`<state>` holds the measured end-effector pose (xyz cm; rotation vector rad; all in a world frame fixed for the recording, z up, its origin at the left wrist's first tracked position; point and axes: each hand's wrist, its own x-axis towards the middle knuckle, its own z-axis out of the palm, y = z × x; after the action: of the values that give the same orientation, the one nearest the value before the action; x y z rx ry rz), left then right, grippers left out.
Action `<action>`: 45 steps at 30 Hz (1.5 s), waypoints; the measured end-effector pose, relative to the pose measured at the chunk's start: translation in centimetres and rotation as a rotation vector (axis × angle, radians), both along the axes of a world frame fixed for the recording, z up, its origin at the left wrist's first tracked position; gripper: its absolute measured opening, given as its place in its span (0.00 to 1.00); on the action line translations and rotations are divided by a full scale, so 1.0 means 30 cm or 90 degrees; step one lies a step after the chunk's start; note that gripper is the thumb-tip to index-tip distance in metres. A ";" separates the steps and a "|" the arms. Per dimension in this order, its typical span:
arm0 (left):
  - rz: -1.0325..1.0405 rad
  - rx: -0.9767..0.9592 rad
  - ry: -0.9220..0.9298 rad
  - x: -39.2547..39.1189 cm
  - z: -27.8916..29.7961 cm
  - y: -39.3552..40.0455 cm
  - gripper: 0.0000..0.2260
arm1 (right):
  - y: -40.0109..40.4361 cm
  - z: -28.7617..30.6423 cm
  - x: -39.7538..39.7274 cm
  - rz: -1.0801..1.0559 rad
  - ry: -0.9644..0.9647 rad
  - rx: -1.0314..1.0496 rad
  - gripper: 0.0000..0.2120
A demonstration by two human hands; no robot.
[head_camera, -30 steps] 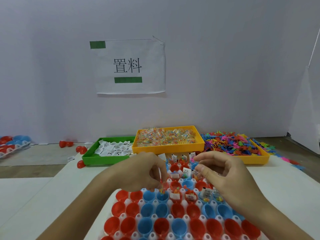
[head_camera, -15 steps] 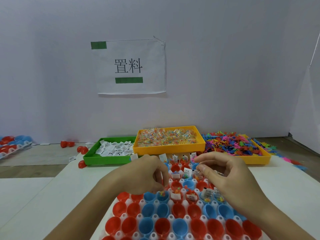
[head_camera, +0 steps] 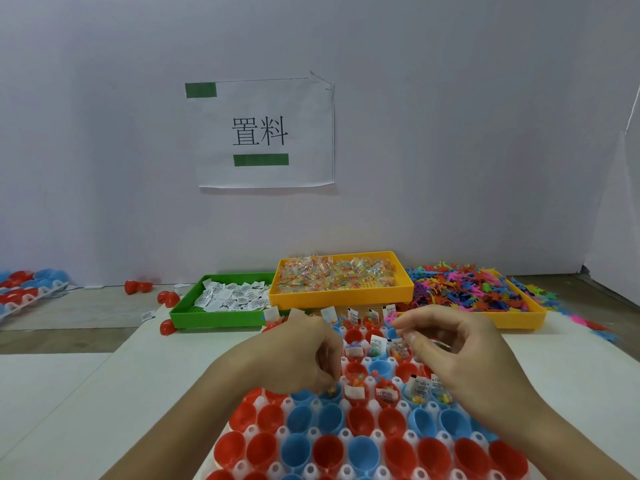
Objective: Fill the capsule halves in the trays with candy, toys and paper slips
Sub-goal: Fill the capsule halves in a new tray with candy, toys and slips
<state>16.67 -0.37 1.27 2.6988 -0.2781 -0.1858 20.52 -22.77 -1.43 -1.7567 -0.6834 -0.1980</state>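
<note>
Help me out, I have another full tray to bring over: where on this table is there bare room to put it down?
Bare white table lies left of the capsule tray, below the green tray. A narrower strip runs right of the right hand, below the toy tray. The back is crowded: three trays abreast, loose toys spilling right.

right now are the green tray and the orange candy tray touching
Touching. The head view shows the green tray's right end tucked against the orange candy tray's left front corner, with no gap visible between them.
</note>
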 end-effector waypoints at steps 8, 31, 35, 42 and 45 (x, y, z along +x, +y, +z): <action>0.000 0.065 -0.057 0.001 -0.017 -0.014 0.01 | -0.002 0.006 -0.003 0.002 -0.006 0.001 0.14; 0.359 0.226 -0.085 0.306 -0.082 0.453 0.08 | -0.019 0.003 0.019 -0.011 -0.005 0.015 0.12; 0.363 0.207 -0.117 0.301 -0.087 0.443 0.06 | -0.018 -0.001 0.017 -0.013 -0.004 -0.003 0.12; 0.388 0.108 -0.208 0.274 -0.107 0.447 0.06 | -0.016 0.000 0.014 -0.022 0.000 -0.016 0.12; 0.431 0.026 -0.294 0.267 -0.110 0.456 0.04 | -0.014 -0.002 0.014 -0.022 0.002 -0.017 0.12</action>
<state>24.66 13.30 -2.03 2.6722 0.5162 0.6342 20.94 -23.20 -1.48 -1.7954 -0.6560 -0.2102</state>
